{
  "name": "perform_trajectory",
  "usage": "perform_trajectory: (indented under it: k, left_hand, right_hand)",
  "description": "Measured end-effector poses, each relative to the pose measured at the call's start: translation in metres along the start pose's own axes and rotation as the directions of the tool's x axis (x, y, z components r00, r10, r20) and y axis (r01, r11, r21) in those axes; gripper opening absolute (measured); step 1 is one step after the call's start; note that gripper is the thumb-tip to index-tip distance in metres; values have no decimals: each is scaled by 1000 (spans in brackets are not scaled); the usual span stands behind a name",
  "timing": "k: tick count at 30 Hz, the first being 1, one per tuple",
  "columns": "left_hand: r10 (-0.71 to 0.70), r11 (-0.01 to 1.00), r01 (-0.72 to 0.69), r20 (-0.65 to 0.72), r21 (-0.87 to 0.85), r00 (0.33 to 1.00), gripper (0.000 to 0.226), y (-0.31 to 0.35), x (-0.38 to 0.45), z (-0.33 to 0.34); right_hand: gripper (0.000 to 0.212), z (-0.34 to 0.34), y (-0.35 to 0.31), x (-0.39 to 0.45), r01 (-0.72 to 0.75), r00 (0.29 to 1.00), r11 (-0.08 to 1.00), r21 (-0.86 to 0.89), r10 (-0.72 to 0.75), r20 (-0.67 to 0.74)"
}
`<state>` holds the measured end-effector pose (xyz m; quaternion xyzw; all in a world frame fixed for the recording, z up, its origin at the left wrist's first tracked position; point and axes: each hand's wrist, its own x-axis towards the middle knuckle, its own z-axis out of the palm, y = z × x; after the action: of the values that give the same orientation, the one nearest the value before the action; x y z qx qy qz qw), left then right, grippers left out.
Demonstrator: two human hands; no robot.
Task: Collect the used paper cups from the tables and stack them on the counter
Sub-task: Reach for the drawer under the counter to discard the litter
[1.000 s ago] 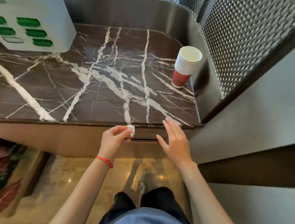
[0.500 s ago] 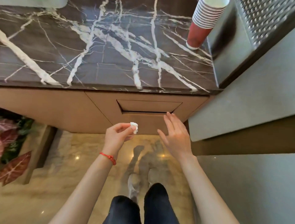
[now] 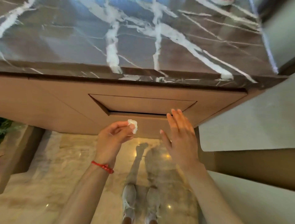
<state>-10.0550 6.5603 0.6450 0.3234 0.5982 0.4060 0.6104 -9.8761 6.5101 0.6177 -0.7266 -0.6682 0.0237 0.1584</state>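
Note:
The dark marble counter (image 3: pixel 79 40) with white veins fills the top of the view. Only the red-and-white base of the cup stack (image 3: pixel 225 1) shows at the top edge; the rest is cut off. My left hand (image 3: pixel 111 137) pinches a small crumpled white tissue (image 3: pixel 133 125) between thumb and fingertips, in front of the counter's brown panel. My right hand (image 3: pixel 180 135) is held flat with straight fingers, its fingertips at the right end of the recessed flap (image 3: pixel 143 104) in that panel.
A grey wall panel (image 3: pixel 247 119) stands close on the right. Polished beige stone floor (image 3: pixel 47 183) lies below, with my shoes (image 3: pixel 140 203) on it. Green plant leaves (image 3: pixel 4 127) show at the left edge.
The view has dropped lower, so the cup stack has slid almost out of the top. My right hand has risen to the flap's right end. The left hand keeps pinching the tissue.

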Motion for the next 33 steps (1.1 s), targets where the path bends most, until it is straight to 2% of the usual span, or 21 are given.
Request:
perform_trajectory:
  k: [5, 9, 16, 22, 29, 33]
  left_hand:
    - [21, 1000, -21, -7, -22, 1000, 6, -10, 21, 12]
    - [33, 999, -34, -21, -26, 999, 10, -16, 35, 17]
    - [83, 996, -83, 34, 20, 996, 12, -18, 55, 25]
    - [41, 998, -43, 45, 36, 998, 4, -24, 69, 26]
    - [-36, 995, 28, 98, 91, 995, 9, -28, 89, 36]
    - [-77, 992, 70, 61, 102, 995, 10, -31, 106, 44]
  right_hand:
    - [51, 17, 6, 7, 27, 999, 999, -28, -27, -27]
    - [55, 24, 4, 17, -8, 999, 998, -57, 6, -35]
    - [60, 36, 0, 34, -45, 999, 998, -46, 44, -25]
    - [63, 42, -3, 38, -50, 994, 995, -81, 41, -103]
    - [67, 47, -2, 42, -33, 980, 990, -137, 5, -197]
    - [68, 49, 0, 44, -28, 975, 991, -127, -1, -224]
